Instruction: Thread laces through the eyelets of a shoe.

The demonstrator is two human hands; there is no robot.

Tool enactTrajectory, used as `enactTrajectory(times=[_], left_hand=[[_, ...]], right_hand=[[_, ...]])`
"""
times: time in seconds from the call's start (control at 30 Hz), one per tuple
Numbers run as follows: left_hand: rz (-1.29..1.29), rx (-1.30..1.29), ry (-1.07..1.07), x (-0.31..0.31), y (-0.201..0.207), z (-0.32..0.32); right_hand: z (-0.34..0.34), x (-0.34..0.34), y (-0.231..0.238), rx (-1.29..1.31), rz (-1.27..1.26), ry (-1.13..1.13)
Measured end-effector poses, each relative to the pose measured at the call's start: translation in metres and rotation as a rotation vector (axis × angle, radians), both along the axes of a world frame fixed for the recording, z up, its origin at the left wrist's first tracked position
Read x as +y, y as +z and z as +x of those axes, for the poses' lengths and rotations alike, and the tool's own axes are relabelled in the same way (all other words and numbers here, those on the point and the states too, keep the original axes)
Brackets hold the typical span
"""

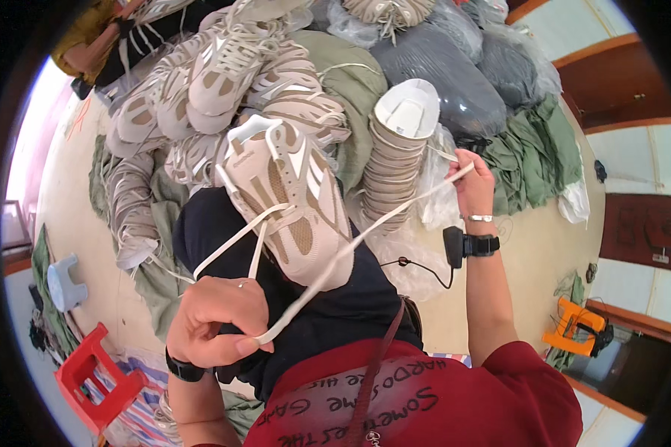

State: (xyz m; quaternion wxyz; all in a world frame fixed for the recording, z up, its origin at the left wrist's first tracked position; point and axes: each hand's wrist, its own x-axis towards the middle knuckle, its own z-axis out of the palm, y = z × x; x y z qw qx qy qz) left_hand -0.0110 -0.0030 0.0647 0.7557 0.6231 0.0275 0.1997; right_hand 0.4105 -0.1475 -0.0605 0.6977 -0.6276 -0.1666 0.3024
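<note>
A beige and tan shoe upper (298, 201) without a sole lies across my lap, its toe toward me. A cream shoelace (365, 235) passes through its lowest eyelets, with loops standing up from them. My left hand (220, 316) is closed, pinching one part of the lace between thumb and forefinger, left of the toe. Out to the right, my right hand (473, 179) is closed on the lace near its end. The lace runs taut on a slant between both hands, passing over the toe.
Similar uppers (216, 78) are heaped at the far left. A tall nested stack of uppers (395, 160) stands ahead, beside grey plastic bags (440, 82) and green cloth (537, 160). Red (101, 376), blue (67, 283) and orange stools (574, 328) stand around. Another person's arm (89, 56) shows at upper left.
</note>
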Motion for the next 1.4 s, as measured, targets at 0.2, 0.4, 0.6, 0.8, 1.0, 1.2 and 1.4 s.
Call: enactTrajectory(times=[0.2, 0.4, 0.6, 0.8, 1.0, 1.2, 1.4], left_hand=[[0.141, 0.573, 0.142, -0.007, 0.003, 0.009], [0.153, 0.613, 0.335, -0.015, 0.018, 0.036], [0.401, 0.455, 0.281, -0.016, 0.005, 0.028], [0.263, 0.451, 0.294, -0.024, 0.013, 0.036], [0.256, 0.515, 0.288, -0.025, 0.009, 0.035], [0.318, 0.526, 0.298, -0.024, 0.011, 0.039], [0.428, 0.473, 0.25, -0.021, 0.007, 0.04]], right_hand=[[-0.118, 0.051, 0.076, -0.083, 0.119, 0.392], [-0.179, 0.046, 0.118, -0.373, 0.214, 0.659], [-0.183, 0.04, 0.122, -0.367, 0.265, 0.686], [-0.18, 0.038, 0.114, -0.253, 0.239, 0.822], [-0.183, 0.036, 0.111, -0.193, 0.201, 0.744], [-0.178, 0.039, 0.112, -0.101, 0.159, 0.909], [-0.169, 0.044, 0.113, -0.139, 0.077, 1.132]])
